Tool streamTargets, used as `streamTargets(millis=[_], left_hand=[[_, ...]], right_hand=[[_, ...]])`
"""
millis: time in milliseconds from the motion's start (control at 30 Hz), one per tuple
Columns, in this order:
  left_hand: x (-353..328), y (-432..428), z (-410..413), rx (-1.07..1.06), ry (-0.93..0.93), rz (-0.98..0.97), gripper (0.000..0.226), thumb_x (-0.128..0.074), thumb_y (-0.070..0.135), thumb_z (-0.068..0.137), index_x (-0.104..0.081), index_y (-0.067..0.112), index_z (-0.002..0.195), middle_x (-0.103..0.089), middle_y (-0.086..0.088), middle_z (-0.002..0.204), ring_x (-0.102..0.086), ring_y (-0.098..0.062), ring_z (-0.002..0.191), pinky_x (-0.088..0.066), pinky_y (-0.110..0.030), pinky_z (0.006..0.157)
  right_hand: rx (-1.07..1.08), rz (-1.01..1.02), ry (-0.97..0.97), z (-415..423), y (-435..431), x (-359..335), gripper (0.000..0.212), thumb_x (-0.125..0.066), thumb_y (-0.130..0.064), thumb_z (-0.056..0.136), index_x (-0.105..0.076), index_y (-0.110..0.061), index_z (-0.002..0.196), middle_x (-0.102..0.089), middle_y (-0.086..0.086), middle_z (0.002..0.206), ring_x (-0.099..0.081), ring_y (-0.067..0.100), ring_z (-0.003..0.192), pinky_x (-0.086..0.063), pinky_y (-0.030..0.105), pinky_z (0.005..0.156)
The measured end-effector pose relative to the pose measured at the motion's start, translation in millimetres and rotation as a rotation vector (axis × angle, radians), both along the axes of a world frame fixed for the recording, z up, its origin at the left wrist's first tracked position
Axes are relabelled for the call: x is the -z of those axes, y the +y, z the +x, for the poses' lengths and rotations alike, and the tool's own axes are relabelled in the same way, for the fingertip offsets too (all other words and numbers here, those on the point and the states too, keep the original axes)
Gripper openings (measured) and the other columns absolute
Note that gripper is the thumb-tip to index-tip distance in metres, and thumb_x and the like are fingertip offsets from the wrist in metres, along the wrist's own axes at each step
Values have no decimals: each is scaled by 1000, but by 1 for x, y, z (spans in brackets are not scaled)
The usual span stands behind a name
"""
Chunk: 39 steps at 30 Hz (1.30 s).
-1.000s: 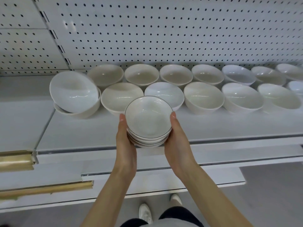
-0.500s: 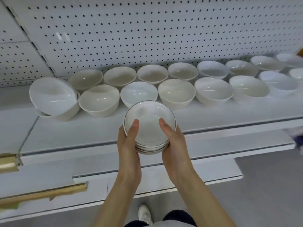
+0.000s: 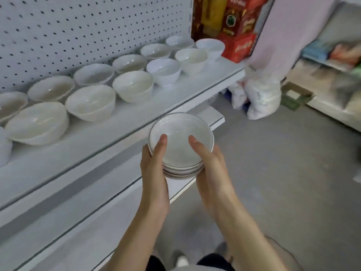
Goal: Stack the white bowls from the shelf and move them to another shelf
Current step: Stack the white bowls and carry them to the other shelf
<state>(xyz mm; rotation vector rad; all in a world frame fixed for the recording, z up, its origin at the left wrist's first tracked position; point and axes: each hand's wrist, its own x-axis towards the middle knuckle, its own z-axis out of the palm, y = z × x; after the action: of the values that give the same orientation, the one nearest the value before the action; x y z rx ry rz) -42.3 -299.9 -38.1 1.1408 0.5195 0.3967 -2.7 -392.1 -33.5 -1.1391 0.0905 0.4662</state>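
Beside the shelf (image 3: 127, 122), left hand (image 3: 154, 173) and right hand (image 3: 213, 173) clasping the bowl stack (image 3: 181, 141), fingers hidden beneath.

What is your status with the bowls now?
The left hand and right hand grip the bowl stack. Stack held in air, in front of the shelf. Floor ahead: white bags.

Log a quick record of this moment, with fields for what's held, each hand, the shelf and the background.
held: stack of dark-rimmed bowls, in the air
left hand: grips the stack's left side, thumb in the top bowl
right hand: grips its right side, thumb in the top bowl
shelf: two rows of loose white bowls, upright
background: red boxes beyond the shelf's end
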Motion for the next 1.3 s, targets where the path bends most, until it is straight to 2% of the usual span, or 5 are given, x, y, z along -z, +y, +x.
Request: streamTargets(millis=[133, 367, 767, 1167, 1300], left_hand=[[4, -67, 55, 202, 3, -16, 70, -66, 57, 66, -58, 21, 125, -66, -5, 121, -63, -20, 112, -46, -48, 101], [14, -159, 172, 488, -8, -6, 66, -67, 54, 70, -55, 25, 128, -65, -1, 124, -61, -16, 115, -43, -45, 104], [-13, -340, 460, 914, -171, 12, 67, -66, 46, 73, -52, 20, 133, -63, -1, 129, -58, -17, 121, -41, -46, 107], [-29, -585, 709, 1002, -139, -35, 60, -67, 44, 73, -59, 17, 126, -67, -1, 122, -61, -15, 115, -42, -43, 106], [-49, -657, 791, 951, -121, -57, 57, -65, 40, 74, -58, 19, 126, -67, -1, 121, -62, -15, 114, -42, -42, 106]], right_hand=[[178, -48, 8, 42, -71, 2, 57, -72, -36, 71, -59, -19, 124, -69, 3, 117, -64, 19, 111, -47, 42, 102], [450, -17, 37, 130, -172, 10, 51, -73, -28, 79, -57, -17, 126, -69, 4, 117, -65, 17, 109, -48, 37, 99], [781, -4, -53, 369, -347, -18, 53, -71, -29, 78, -56, -17, 128, -68, 2, 120, -63, 17, 113, -43, 39, 104], [867, -9, -133, 615, -590, -29, 46, -68, -25, 83, -57, -13, 126, -69, 4, 118, -65, 18, 110, -46, 40, 102], [826, 18, -121, 703, -664, -45, 56, -71, -31, 75, -57, -13, 126, -68, 6, 120, -65, 20, 111, -45, 42, 103]])
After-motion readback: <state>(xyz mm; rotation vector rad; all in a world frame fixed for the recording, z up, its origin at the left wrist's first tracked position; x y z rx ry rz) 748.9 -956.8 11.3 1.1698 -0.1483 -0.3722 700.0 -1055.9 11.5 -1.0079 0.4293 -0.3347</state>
